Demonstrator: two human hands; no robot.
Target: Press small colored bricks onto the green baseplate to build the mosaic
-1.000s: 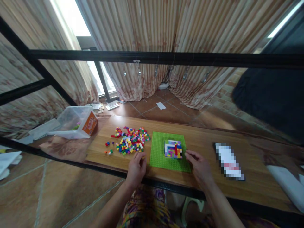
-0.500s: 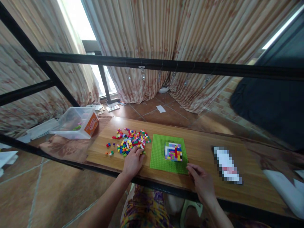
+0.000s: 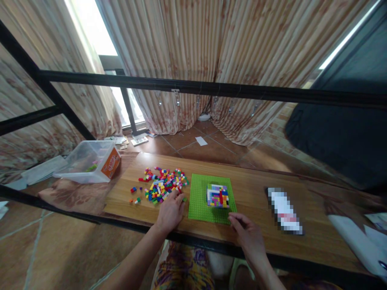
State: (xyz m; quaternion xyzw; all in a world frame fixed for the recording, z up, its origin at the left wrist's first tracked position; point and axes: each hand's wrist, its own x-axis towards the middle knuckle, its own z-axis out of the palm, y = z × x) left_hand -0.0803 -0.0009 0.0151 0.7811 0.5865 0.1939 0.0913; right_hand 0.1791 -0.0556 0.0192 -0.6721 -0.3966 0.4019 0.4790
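My left hand (image 3: 170,210) rests at the near right edge of a loose pile of toy building bricks (image 3: 161,185), fingers bent but somewhat apart over the bricks. To its right lies a green studded baseplate (image 3: 197,201). On the plate stands a small block built from many coloured bricks (image 3: 217,196), with a red brick (image 3: 221,196) on top. By the plate's near right corner is my right hand (image 3: 248,231), thumb and forefinger pinched together; whatever they hold is too small to make out.
A phone-like object, blurred out (image 3: 284,211), lies right on the wooden table (image 3: 250,189). At left is a clear plastic box (image 3: 81,163) with an orange label. A black metal bar (image 3: 187,85) crosses beyond the table, before striped curtains (image 3: 181,48). White papers (image 3: 352,237) lie at right.
The camera view has shifted a little, so the scene sits slightly lower and to the left. My right hand has drawn slightly closer to the plate's near edge. My left hand stays at the pile.
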